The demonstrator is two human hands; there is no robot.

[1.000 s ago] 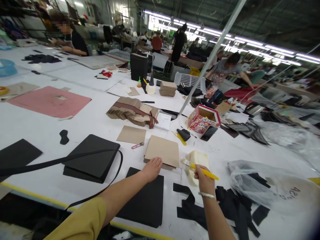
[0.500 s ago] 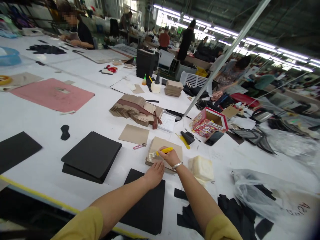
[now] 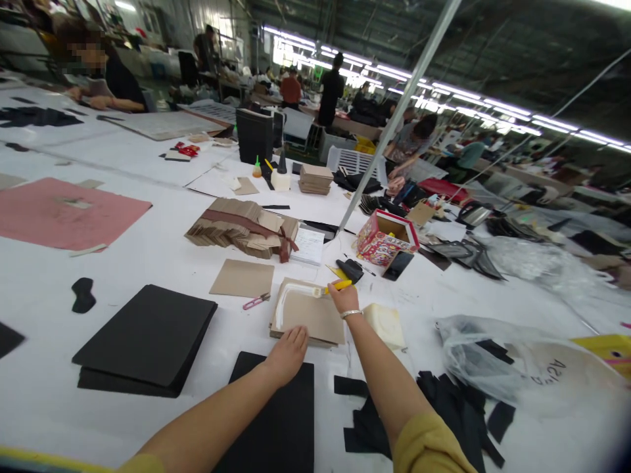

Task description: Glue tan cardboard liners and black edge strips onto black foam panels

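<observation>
My right hand [image 3: 345, 299] grips the yellow handle of a paintbrush [image 3: 339, 286], its bristles on the top sheet of a small stack of tan cardboard [image 3: 308, 315]. A white wet-looking band runs along the left and far edges of that sheet. My left hand [image 3: 290, 353] lies with fingers stretched flat on the sheet's near edge, holding nothing. Under my left forearm is a black sheet [image 3: 276, 420]. A whitish block-shaped container [image 3: 383, 325] stands just right of the stack. To the left are a loose tan board [image 3: 242, 278] and pink thread snips [image 3: 256, 301].
A thick stack of black sheets [image 3: 148, 335] sits at left. Beyond are bundled tan pieces [image 3: 241, 226], a notepad [image 3: 308, 246], a red box [image 3: 387, 236] and a slanting metal pole [image 3: 389, 131]. Black strips [image 3: 444, 414] and a plastic bag [image 3: 483, 355] lie at right. Other people work behind.
The brush has moved from the sheet's left part to its far right edge, leaving a white band along two edges. My left hand stays at the near edge. The view has shifted right.
</observation>
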